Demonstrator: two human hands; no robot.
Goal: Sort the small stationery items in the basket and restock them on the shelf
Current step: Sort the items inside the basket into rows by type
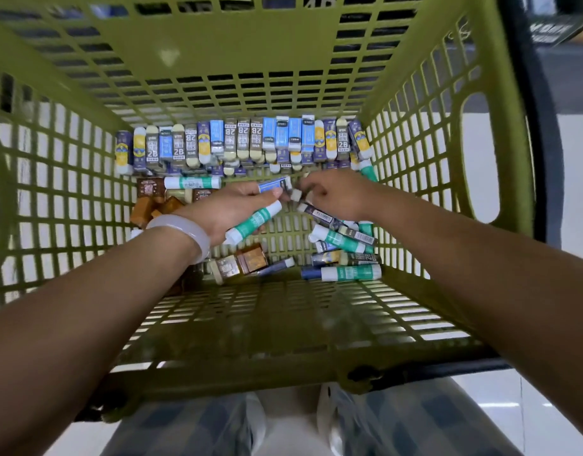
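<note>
Both my arms reach down into the green basket, whose slotted walls rise on every side of my hands and whose grid floor lies under them. My left hand, with a pale bangle on the wrist, is curled round a green-and-white glue stick lying across the palm, and its thumb and fingertips pinch a blue eraser. My right hand, just beside the left, has its fingers curled down towards a small white piece between the two hands; whether it grips anything I cannot tell.

Beyond both hands, a tidy row of erasers stands against the far wall, many marked 2B. Below my right hand lies a loose heap of glue sticks and erasers. By my left wrist are brown erasers, with more behind the left hand.

Through the basket walls a pale, glossy floor shows. A dark handle curves past the right wall. My checked clothing fills the bottom edge.
</note>
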